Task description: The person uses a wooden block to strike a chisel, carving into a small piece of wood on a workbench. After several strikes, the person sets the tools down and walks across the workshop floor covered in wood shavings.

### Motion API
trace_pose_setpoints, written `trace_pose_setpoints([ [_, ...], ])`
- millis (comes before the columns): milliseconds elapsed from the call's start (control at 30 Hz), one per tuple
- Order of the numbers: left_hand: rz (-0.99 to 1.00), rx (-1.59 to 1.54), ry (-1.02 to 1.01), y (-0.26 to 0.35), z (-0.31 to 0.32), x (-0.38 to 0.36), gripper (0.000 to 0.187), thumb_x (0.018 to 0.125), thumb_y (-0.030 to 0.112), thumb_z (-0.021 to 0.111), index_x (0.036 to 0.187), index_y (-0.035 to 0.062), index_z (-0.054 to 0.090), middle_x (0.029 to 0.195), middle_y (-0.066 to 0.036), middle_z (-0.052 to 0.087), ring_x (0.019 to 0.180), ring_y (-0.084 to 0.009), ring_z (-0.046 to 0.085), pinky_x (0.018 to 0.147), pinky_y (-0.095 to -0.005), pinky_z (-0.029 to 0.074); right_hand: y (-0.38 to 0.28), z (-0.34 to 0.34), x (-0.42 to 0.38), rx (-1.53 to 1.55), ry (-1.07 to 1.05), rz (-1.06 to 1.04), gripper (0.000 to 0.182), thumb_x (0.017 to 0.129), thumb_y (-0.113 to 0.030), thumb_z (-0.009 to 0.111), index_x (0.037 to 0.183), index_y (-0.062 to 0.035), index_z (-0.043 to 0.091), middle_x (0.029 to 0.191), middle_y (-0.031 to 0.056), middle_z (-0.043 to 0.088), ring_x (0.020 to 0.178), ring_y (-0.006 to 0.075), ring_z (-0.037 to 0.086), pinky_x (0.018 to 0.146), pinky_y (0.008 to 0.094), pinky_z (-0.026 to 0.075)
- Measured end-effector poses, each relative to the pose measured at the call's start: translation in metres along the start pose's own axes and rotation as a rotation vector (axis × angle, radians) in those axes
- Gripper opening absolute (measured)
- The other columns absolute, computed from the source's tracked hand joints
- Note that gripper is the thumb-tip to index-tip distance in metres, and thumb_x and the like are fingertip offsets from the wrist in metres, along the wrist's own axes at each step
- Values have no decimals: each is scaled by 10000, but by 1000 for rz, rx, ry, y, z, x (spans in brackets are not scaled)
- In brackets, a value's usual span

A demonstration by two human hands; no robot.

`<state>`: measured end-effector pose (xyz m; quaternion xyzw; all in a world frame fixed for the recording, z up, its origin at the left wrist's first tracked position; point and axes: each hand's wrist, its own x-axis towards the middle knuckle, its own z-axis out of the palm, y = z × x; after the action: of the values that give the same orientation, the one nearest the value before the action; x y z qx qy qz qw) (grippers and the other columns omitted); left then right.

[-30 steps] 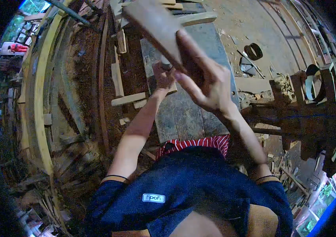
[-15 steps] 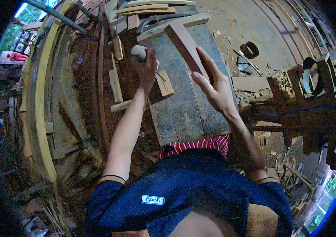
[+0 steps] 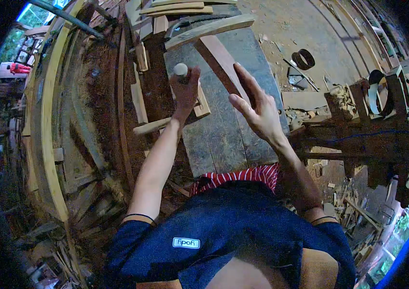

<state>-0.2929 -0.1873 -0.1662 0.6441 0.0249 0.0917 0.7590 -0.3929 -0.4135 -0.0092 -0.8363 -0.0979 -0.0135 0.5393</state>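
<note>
My left hand [image 3: 186, 91] is closed around a tool with a pale, rounded handle end [image 3: 181, 70]; its working end is hidden below the fist. Under and beside that fist lies a small light wooden block [image 3: 203, 102] on the bench's left edge. My right hand [image 3: 262, 106] holds the near end of a reddish-brown length of wood [image 3: 221, 60], thumb on the left side and fingers along the right. The wood slants away across the worn workbench [image 3: 223, 139], its far end close to a pale crosswise wooden strip [image 3: 211, 32].
A handsaw [image 3: 199, 22] lies behind the crosswise strip, near several stacked wood strips [image 3: 178, 8]. Another stick [image 3: 154, 126] juts out at the bench's left side. A dark ring [image 3: 303, 59] and scraps lie on the floor to the right. Long timbers [image 3: 50, 111] stand at left.
My left hand has moved a little right and nearer to me, and the tool's shaft that showed is now hidden. The reddish-brown wood has turned slightly, showing more of its top face.
</note>
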Motion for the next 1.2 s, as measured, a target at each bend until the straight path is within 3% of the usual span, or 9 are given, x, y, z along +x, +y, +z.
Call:
trace_pose_setpoints([
  [67,25,-166,-37,11,6,-4,203,910,115,754,776,62,611,727,49,604,671,-42,533,599,-237,428,-6,-2,2,38,-80,84,702,939,-407,639,1523,-107,390,1439,170,546,1253,283,594,1034,375,451],
  [267,191,125,38,53,33,-27,213,886,163,744,758,71,601,686,13,601,634,-79,554,575,-287,442,-30,0,18,-11,-19,-102,714,912,-347,685,1517,-94,400,1409,173,573,1184,290,642,981,369,488],
  [467,556,579,467,-113,6,12,447,686,389,815,741,47,532,724,-52,554,697,-184,535,650,-367,444,-47,12,36,-400,18,-394,732,855,-318,711,1511,-173,421,1073,222,707,892,389,714,784,424,564],
  [567,361,310,46,-44,11,-9,429,716,388,790,769,56,523,733,-56,543,705,-186,532,650,-365,436,-48,12,44,-575,-171,-190,711,863,-366,688,1507,-225,423,952,199,716,819,395,699,721,448,560],
  [733,323,285,-15,-42,10,-12,373,774,352,753,824,73,510,720,-41,534,682,-171,530,614,-339,430,-44,16,37,-268,96,-399,691,872,-366,674,1509,-292,417,965,195,715,824,397,699,714,459,555],
  [900,309,228,-43,-37,9,-12,319,831,316,717,878,91,497,707,-26,525,658,-156,527,579,-312,424,-48,13,38,-556,-176,-194,725,867,-410,674,1524,-301,388,916,225,700,780,403,691,690,477,548],
  [1000,314,209,-45,-36,13,-12,287,865,294,696,911,101,489,700,-17,519,643,-146,526,557,-297,421,-44,23,31,-250,79,-372,713,880,-475,638,1526,-316,381,849,230,688,729,405,680,656,492,534],
  [1100,314,137,-14,-26,17,-6,256,900,273,674,944,111,480,692,-8,514,629,-137,524,536,-281,417,-45,20,36,-528,-165,-157,707,887,-459,640,1524,-279,393,932,221,707,782,400,695,693,478,547],
  [1200,203,-11,109,6,9,2,226,934,251,652,977,121,472,684,1,508,615,-128,523,514,-265,413,-31,21,25,-18,16,-179,708,914,-394,645,1531,-170,382,1260,245,640,1064,365,692,896,423,531],
])
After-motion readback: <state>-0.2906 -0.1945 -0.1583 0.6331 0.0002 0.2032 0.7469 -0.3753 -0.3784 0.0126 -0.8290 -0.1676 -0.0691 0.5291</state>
